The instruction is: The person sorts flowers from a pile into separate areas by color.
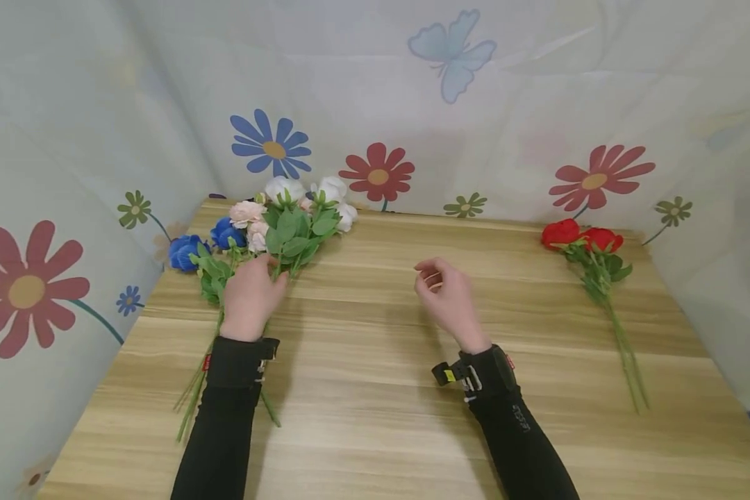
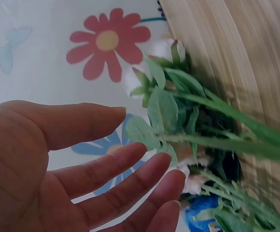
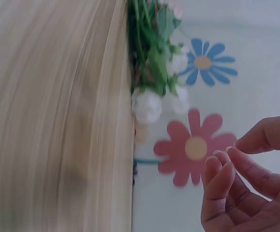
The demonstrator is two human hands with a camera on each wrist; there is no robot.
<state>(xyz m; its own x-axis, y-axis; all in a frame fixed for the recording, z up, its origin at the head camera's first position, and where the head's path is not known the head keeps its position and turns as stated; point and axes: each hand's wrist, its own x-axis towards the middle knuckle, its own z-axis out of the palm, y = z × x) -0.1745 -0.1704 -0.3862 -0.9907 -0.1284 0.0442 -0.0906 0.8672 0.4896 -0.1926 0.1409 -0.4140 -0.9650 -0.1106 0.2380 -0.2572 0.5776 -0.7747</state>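
Note:
On the left of the table lie artificial flowers: blue roses (image 1: 186, 253), pale pink flowers (image 1: 247, 214) and white flowers (image 1: 284, 189) with leafy green stems. My left hand (image 1: 250, 295) is over their stems, thumb and fingers parted; in the left wrist view nothing sits between them, and green leaves (image 2: 163, 111) are close to the fingertips. Over the middle of the table hovers my right hand (image 1: 448, 298), its fingers loosely curled and holding nothing. In the right wrist view, white flowers (image 3: 147, 105) appear well away from that hand.
Two red roses (image 1: 561, 234) lie at the far right, their long stems pointing toward the front. A wooden table (image 1: 362, 389) spreads beneath both hands. Behind and beside it hangs a pale cloth (image 1: 350, 83) printed with flowers and a butterfly.

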